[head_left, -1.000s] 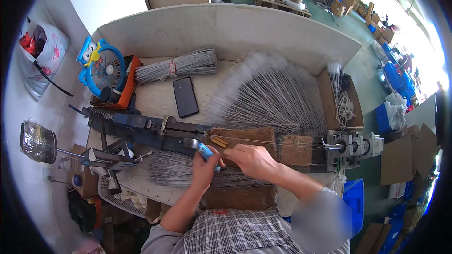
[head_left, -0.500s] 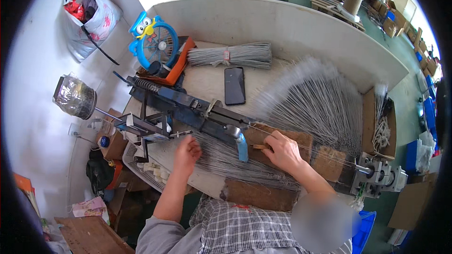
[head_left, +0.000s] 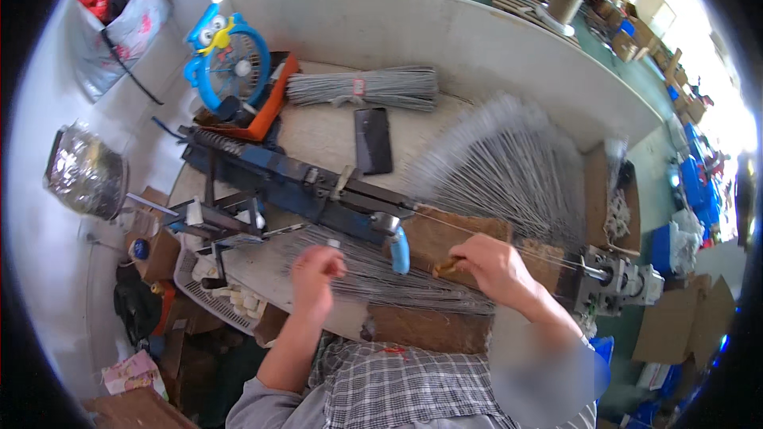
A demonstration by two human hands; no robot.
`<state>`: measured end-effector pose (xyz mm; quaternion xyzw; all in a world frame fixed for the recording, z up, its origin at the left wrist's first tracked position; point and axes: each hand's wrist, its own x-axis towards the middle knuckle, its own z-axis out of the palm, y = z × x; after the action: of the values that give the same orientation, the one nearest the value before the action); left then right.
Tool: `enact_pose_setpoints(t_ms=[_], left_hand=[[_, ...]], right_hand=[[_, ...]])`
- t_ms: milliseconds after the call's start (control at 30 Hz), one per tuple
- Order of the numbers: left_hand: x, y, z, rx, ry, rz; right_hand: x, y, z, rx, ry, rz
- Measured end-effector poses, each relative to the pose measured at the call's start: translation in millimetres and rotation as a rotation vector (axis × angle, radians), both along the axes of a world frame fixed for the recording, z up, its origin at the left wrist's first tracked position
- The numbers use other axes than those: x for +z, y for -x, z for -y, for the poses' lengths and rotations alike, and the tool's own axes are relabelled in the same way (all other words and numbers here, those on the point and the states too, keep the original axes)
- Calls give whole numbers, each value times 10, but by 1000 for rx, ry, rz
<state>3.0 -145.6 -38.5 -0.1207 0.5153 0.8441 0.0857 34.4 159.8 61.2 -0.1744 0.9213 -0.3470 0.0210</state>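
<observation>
My left hand (head_left: 316, 272) is curled over a flat pile of thin grey wires (head_left: 373, 278) at the bench's front edge, its fingertips pinched on one wire with a pale tip. My right hand (head_left: 491, 264) rests on a brown board (head_left: 445, 230) and grips a small brown piece (head_left: 443, 268) close to a thin wire stretched toward a grey motor unit (head_left: 616, 282). A blue lever handle (head_left: 400, 251) hangs between my hands from a long blue and black bench machine (head_left: 294, 184).
A fan of thin wire rods (head_left: 509, 163) spreads at the back right. A tied wire bundle (head_left: 366, 89), a black phone (head_left: 373, 141) and a blue owl-shaped fan (head_left: 226, 63) lie farther back. A white basket (head_left: 214, 302) sits low left; cardboard boxes and blue crates stand right.
My left hand has let go of the blue lever handle and moved left to the wire pile. My right hand stays on the board. The view has swung left.
</observation>
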Motion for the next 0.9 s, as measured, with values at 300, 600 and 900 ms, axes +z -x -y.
enact_pose_setpoints(t_ms=[300, 600, 900], left_hand=[[354, -11, -1525, -330, -123, -28], [222, 5, -1695, -375, -30, -189], [358, -22, -1741, -357, -20, -127]], right_hand=[[36, 23, -367, -271, 151, -63], [42, -93, -547, -272, 150, -173], [81, -178, -609, -158, 217, -165]])
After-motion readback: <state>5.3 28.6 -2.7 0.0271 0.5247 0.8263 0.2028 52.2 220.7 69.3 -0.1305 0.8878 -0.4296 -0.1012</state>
